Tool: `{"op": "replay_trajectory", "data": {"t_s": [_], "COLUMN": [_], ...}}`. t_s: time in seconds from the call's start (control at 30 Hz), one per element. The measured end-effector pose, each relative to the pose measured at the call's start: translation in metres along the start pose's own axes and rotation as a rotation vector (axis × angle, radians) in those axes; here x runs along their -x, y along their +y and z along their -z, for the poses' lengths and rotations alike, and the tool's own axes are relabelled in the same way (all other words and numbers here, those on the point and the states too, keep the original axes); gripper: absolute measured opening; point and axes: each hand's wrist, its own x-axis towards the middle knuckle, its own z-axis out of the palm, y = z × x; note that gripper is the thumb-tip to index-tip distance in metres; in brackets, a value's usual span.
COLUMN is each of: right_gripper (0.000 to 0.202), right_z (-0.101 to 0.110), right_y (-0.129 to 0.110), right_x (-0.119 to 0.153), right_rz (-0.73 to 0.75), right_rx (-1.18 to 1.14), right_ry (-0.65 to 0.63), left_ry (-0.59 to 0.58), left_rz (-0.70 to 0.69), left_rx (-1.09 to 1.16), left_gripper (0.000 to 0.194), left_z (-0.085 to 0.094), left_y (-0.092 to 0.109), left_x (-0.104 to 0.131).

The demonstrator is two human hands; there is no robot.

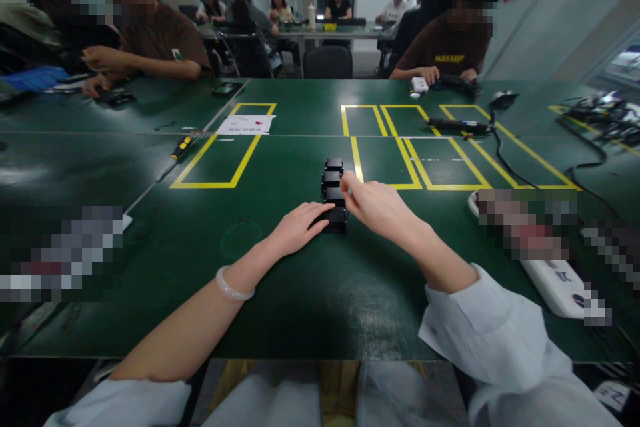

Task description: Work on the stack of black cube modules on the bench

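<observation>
Several small black box-shaped parts (333, 178) stand in a row on the green table, running away from me. My left hand (299, 227) lies with its fingers stretched out, the tips on the nearest black box (336, 220). My right hand (373, 203) is at the row's right side, thumb and forefinger pinched together beside the middle boxes. Whatever those fingers hold, if anything, is hidden. Part of the row is covered by both hands.
Yellow tape rectangles (235, 185) mark the green table (280, 313). A yellow-black screwdriver (183, 145) lies left, near a paper sheet (246, 124). At right are a black pen-shaped electric screwdriver (460, 125), cables and a white power strip (555, 280). Co-workers sit opposite.
</observation>
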Motion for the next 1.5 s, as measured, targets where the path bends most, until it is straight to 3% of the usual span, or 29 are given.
{"op": "replay_trajectory", "data": {"t_s": [1.5], "right_gripper": [0.025], "right_z": [0.0002], "right_y": [-0.0005], "right_x": [-0.0002], "right_rz": [0.008], "right_rx": [-0.017], "right_ry": [-0.036], "left_ry": [0.005], "left_rz": [-0.019], "left_rx": [0.002], "left_gripper": [0.041], "left_z": [0.0001], "left_y": [-0.0008], "left_x": [-0.0004]}}
